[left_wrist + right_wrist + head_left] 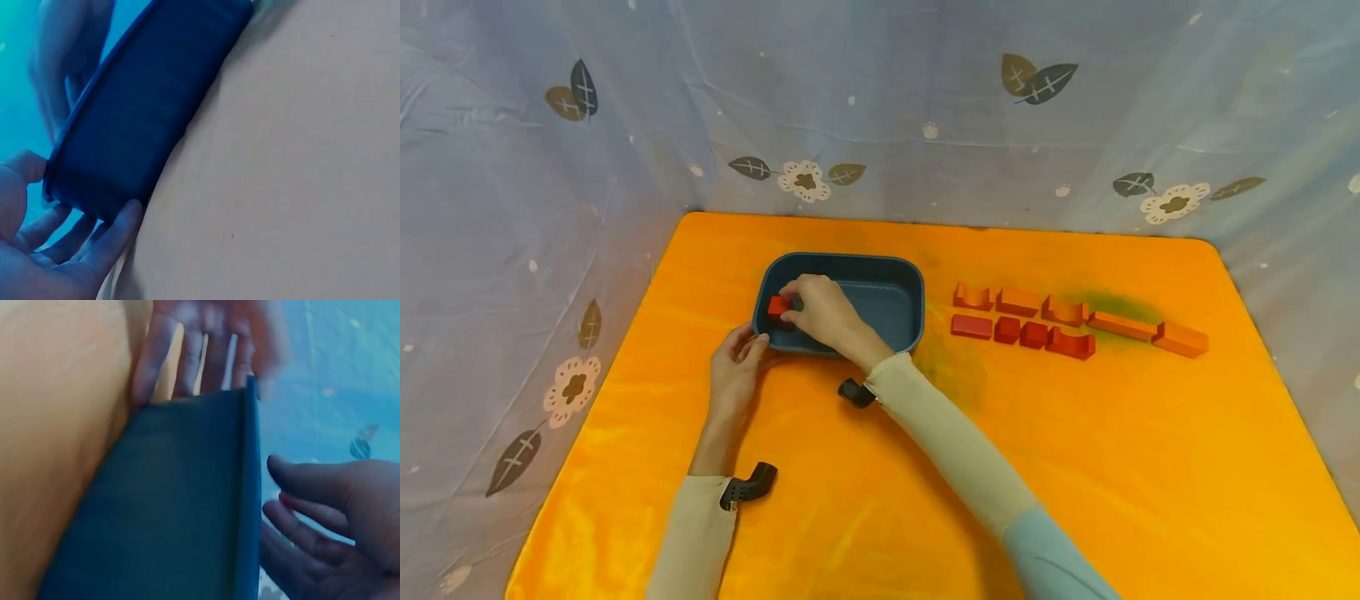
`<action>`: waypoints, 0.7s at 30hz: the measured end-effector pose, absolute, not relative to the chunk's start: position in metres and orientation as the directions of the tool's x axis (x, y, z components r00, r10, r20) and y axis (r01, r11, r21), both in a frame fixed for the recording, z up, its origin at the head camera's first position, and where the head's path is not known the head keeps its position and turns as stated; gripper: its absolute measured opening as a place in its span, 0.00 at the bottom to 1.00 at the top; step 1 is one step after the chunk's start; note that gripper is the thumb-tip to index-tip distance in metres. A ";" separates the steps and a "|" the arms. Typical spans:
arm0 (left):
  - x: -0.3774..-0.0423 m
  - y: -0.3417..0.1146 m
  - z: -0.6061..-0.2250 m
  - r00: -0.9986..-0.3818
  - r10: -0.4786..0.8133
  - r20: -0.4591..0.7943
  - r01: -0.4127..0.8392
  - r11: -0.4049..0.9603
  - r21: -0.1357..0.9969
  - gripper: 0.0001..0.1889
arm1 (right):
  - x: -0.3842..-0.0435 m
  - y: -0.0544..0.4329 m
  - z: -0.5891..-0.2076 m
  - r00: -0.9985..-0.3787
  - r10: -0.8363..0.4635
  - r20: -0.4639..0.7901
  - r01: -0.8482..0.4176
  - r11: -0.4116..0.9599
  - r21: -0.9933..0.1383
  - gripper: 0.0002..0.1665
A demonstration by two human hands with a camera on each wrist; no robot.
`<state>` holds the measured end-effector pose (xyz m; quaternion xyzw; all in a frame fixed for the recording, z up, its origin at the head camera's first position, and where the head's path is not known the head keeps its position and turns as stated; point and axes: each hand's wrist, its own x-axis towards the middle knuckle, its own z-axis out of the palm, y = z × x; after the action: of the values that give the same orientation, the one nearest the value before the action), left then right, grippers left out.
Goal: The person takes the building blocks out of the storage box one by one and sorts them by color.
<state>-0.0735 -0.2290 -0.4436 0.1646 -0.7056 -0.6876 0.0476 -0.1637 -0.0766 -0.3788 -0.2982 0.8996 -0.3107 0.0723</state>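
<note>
A dark blue rectangular tub (887, 310) stands on the yellow cloth, left of the middle. At its near left corner my left hand (733, 375) grips it, thumb at the rim and fingers against the outer wall, as the left wrist view shows on the tub (150, 94). My right hand (829, 315) reaches over the near wall into the tub. Between its thumb and forefinger it pinches a small red toy block (778, 306) at the tub's left end. A darker red face shows just below; whether it is a second block I cannot tell. The right wrist view hides the block behind the wall.
Right of the tub lies a row of orange blocks (1018, 302), some with curved cut-outs. In front of it runs a shorter row of red blocks (972, 327), one also curved. Grey patterned curtains (925, 108) stand behind and beside the table.
</note>
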 end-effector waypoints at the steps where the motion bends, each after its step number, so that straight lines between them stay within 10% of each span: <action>1: -0.074 -0.228 -0.443 -0.945 -0.289 -0.154 -0.164 0.009 0.986 0.24 | -0.164 -0.082 -0.380 -0.818 -0.572 0.057 -0.496 0.652 -0.574 0.22; 8: -0.071 -0.226 -0.443 -0.944 -0.281 -0.172 -0.176 -0.011 0.984 0.24 | -0.165 -0.101 -0.392 -0.809 -0.585 0.053 -0.546 0.715 -0.438 0.24; 21: -0.072 -0.226 -0.441 -0.935 -0.306 -0.179 -0.180 -0.025 0.983 0.24 | -0.172 -0.042 -0.396 -0.836 -0.549 0.003 -0.455 0.689 -0.565 0.23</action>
<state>-0.0717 -0.2265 -0.4413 0.1744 -0.6966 -0.6945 0.0455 -0.1719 -0.0424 -0.3958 -0.2743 0.9151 -0.2835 0.0833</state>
